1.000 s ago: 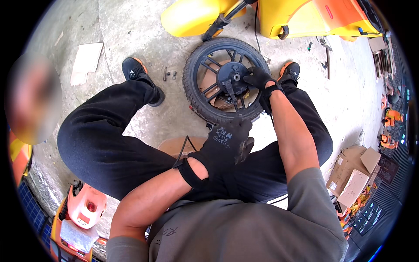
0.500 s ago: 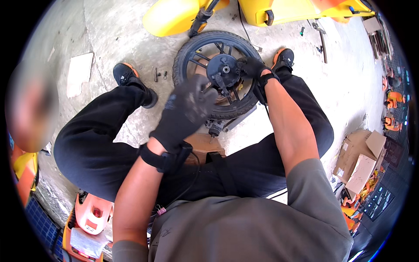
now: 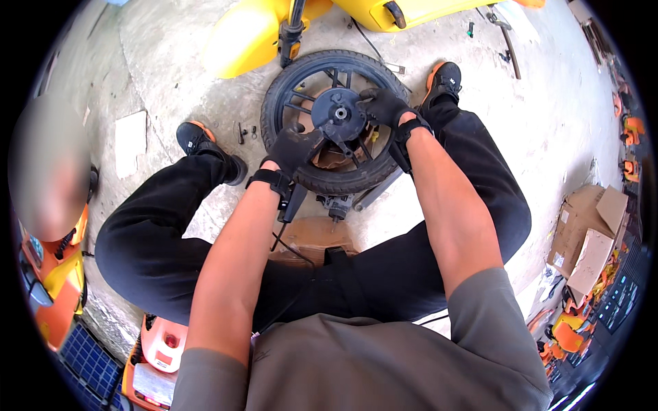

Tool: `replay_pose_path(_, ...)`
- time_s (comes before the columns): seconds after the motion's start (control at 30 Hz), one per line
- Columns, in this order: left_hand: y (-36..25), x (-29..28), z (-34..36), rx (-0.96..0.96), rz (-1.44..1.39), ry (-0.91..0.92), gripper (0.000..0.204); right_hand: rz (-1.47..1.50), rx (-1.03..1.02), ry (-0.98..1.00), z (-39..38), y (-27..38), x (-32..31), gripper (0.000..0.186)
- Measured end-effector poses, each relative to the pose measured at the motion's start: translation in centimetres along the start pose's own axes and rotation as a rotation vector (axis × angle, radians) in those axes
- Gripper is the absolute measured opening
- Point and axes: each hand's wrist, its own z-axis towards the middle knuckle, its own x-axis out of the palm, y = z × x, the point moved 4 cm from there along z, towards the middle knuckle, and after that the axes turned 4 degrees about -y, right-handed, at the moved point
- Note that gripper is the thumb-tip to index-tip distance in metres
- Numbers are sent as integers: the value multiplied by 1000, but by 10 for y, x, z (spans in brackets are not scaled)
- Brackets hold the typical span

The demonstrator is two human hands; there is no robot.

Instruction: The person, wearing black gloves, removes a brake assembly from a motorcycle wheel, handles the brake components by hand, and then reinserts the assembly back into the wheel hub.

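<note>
A black spoked wheel with its tyre (image 3: pixel 273 103) lies flat between my legs. At its centre is a dark hub plate (image 3: pixel 332 106) with a pale central fitting and a lever arm. My left hand (image 3: pixel 296 147), in a black glove, is on the lower left of the wheel beside the hub, fingers curled; what they grip is hidden. My gloved right hand (image 3: pixel 382 108) has its fingers closed on the right edge of the hub plate. A metal part (image 3: pixel 337 205) shows below the tyre, above a cardboard piece (image 3: pixel 312 233).
Yellow vehicle bodywork (image 3: pixel 243 38) and a fork (image 3: pixel 291 34) are beyond the wheel. Small bolts (image 3: pixel 241 133) and a white sheet (image 3: pixel 130 144) lie left; a long tool (image 3: pixel 510 51) lies upper right, cardboard boxes (image 3: pixel 582 240) lower right. A blurred person (image 3: pixel 51 168) is at the left.
My left hand has moved up from above my lap onto the wheel's left side by the hub. My right hand stays at the hub. The view has shifted slightly.
</note>
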Motion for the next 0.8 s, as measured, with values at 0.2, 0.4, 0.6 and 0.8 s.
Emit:
replay_pose_path(0.2, 1, 42, 13, -37, -192, 75, 37, 45, 8, 4, -16, -1, -2, 47)
replay_pose_path(0.4, 17, 45, 19, -30, -137, -24, 29, 20, 20, 31, -15, 9, -2, 43)
replay_pose_path(0.6, -1, 44, 16, -15, -51, -80, 41, -27, 36, 39, -6, -4, 2, 45)
replay_pose_path(0.8, 5, 43, 20, 39, 43, -149, 43, -23, 79, -29, -1, -10, 9, 50)
